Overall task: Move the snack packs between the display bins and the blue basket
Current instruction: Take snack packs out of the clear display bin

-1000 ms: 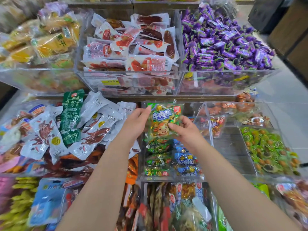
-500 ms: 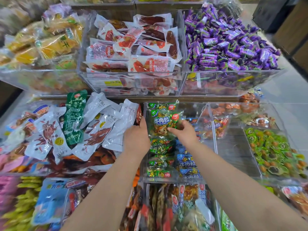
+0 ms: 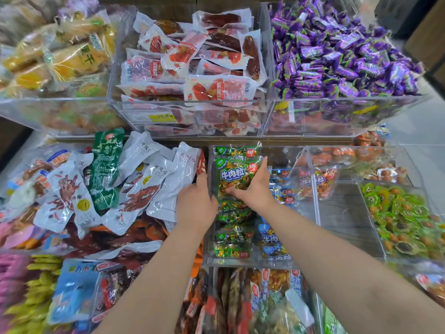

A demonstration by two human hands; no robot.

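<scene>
The green pack (image 3: 237, 175), likely light, soft and slick, best held by its edges, stands at the back of the bin (image 3: 302, 208), the right hand (image 3: 252, 189) clamped on its side; the left hand (image 3: 196, 203), at the bin's left wall, hides its grip.

The right grip (image 3: 255, 186) covers the lower edge of the green pack (image 3: 237, 173). Fingertips of the left grip (image 3: 196, 201) are hidden, its hold unclear. The pink and yellow packs (image 3: 41, 283) at lower left blur; both forearms (image 3: 144, 285) are cut off below.

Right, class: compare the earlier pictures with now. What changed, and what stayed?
The green pack went forward and down into the bin, both hands following. The right hand still holds it; the left hand sits by the bin's left wall, grip unclear. The other snacks stayed.
</scene>
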